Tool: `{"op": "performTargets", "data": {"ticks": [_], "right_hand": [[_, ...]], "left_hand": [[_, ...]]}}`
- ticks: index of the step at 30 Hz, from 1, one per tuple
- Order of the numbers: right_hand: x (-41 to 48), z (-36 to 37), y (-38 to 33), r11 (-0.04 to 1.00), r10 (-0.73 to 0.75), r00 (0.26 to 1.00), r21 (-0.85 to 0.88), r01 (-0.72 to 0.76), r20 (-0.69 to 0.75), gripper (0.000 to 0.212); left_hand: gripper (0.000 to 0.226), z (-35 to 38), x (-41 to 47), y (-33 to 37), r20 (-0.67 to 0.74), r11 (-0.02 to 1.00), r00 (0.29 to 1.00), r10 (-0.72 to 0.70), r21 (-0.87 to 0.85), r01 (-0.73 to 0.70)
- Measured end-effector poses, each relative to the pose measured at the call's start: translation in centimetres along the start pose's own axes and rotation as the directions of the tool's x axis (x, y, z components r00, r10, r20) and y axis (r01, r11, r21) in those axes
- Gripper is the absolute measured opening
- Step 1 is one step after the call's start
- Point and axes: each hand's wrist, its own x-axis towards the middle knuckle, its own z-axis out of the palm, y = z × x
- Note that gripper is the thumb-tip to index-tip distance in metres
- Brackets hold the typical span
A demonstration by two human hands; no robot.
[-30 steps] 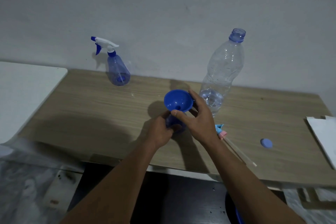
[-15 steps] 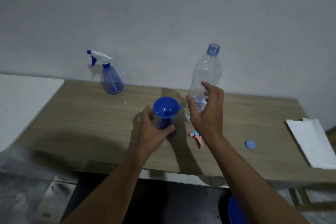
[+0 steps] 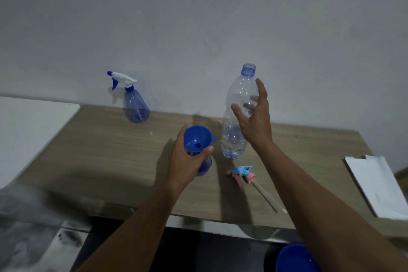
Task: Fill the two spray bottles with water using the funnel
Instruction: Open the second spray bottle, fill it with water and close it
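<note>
A blue funnel (image 3: 196, 139) sits in the neck of a small blue spray bottle (image 3: 205, 166) with its head off, standing mid-table. My left hand (image 3: 185, 161) wraps this bottle just under the funnel. To its right stands a tall clear water bottle (image 3: 234, 139), uncapped, with a little water at the bottom. My right hand (image 3: 254, 121) is around its middle, thumb in front and fingers behind. A second blue spray bottle (image 3: 135, 106) with a white and blue trigger head stands by the wall at the back left.
A pink and light-blue trigger head (image 3: 241, 173) with its tube lies on the wooden table (image 3: 99, 150) in front of the water bottle. White paper (image 3: 375, 183) lies at the right edge. A white surface (image 3: 28, 130) adjoins on the left. A blue round container (image 3: 293, 258) sits below the front edge.
My right hand left the funnel and rose to the water bottle, closing around its middle. My left hand stayed on the small bottle under the funnel. The camera tilted up.
</note>
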Motion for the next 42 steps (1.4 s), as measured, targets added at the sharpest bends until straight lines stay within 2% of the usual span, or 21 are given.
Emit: {"op": "performTargets", "data": {"ticks": [4, 7, 10, 14, 18, 23, 29, 42], "right_hand": [[1.0, -0.4, -0.5, 0.993, -0.077, 0.99, -0.076, 0.087, 0.119, 0.086], [1.1, -0.6, -1.6, 0.974, -0.164, 0.962, -0.119, 0.193, 0.217, 0.087], [1.5, -1.3, -3.3, 0.936, -0.206, 0.904, -0.194, 0.294, 0.375, 0.087], [1.5, -2.6, -4.9, 0.862, -0.197, 0.823, -0.305, 0.404, 0.533, 0.085], [0.3, -3.3, -5.8, 0.798, -0.104, 0.765, -0.406, 0.446, 0.635, 0.089], [-0.8, -3.9, -5.9, 0.661, 0.006, 0.711, -0.536, 0.524, 0.703, 0.092], [-1.7, -4.4, -5.8, 0.493, 0.101, 0.683, -0.633, 0.597, 0.724, 0.095], [-1.8, -4.0, -5.7, 0.332, 0.167, 0.666, -0.677, 0.657, 0.728, 0.096]], "left_hand": [[0.065, -0.2, -0.1, 0.5, -0.002, 0.997, 0.999, 0.05, 0.06, -0.05], [0.06, -0.5, 0.0, 0.7, 0.007, 0.994, 0.998, 0.064, 0.086, -0.065], [0.06, -0.5, 0.1, 0.8, 0.002, 0.996, 0.999, 0.047, 0.082, -0.047], [0.062, -0.5, 0.0, 1.1, -0.014, 0.995, 1.0, 0.024, 0.094, -0.022], [0.057, -0.8, 0.0, 1.2, -0.019, 0.992, 0.999, 0.034, 0.119, -0.032], [0.078, -1.2, 0.3, 1.3, 0.025, 0.991, 0.999, -0.025, 0.131, 0.022], [0.054, -1.2, 0.5, 1.8, 0.035, 0.991, 0.999, -0.012, 0.131, 0.007], [0.051, -1.3, 0.7, 1.8, 0.054, 0.992, 0.998, -0.012, 0.129, 0.005]]}}
